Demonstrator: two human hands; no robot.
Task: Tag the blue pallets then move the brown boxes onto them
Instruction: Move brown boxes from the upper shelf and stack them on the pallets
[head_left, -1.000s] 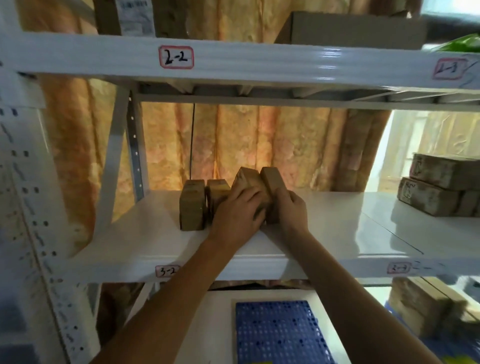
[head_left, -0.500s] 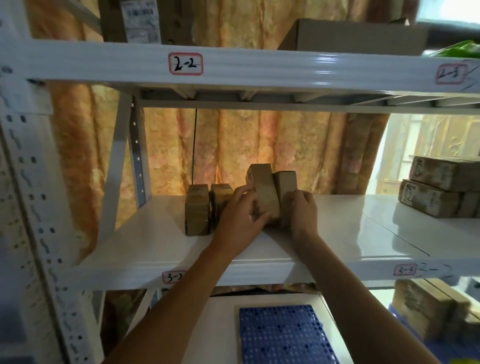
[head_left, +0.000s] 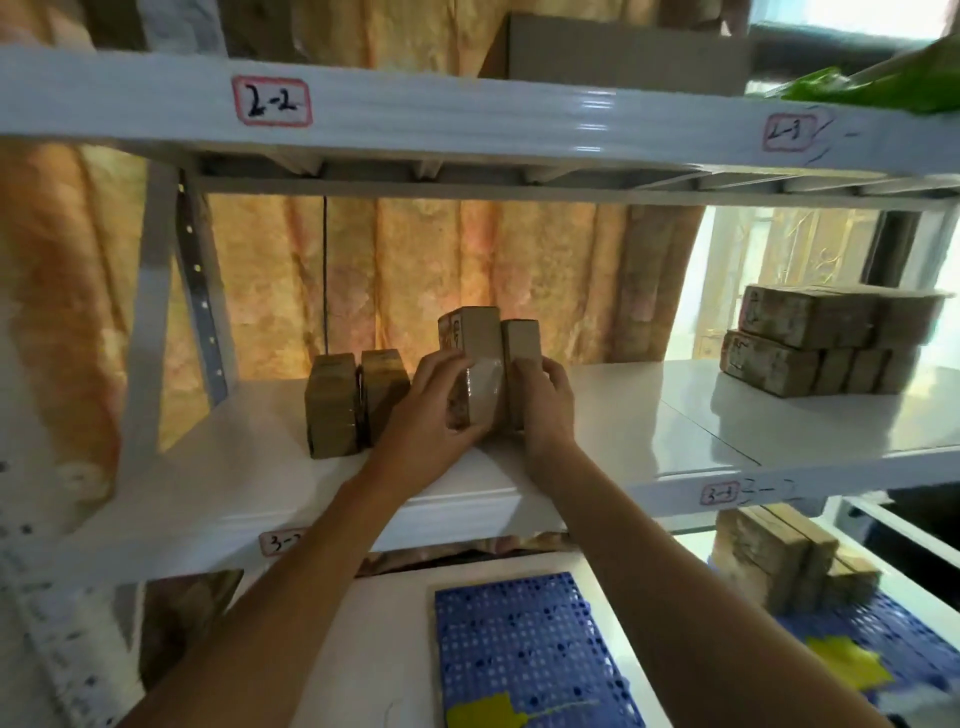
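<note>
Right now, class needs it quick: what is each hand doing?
Left hand: grips the taller brown box.
Right hand: grips the neighbouring brown box.

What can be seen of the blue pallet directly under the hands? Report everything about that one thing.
The blue pallet is a flat rectangular grid, plastic by its look, pierced by rows of small holes. It lies flat on a white lower shelf, below the shelf with the brown boxes, its long side running away from the camera. A yellow tag lies on its near left corner. The forearms cross in front of its right side, and the picture's bottom edge cuts off its near end. No box sits on it.
</note>
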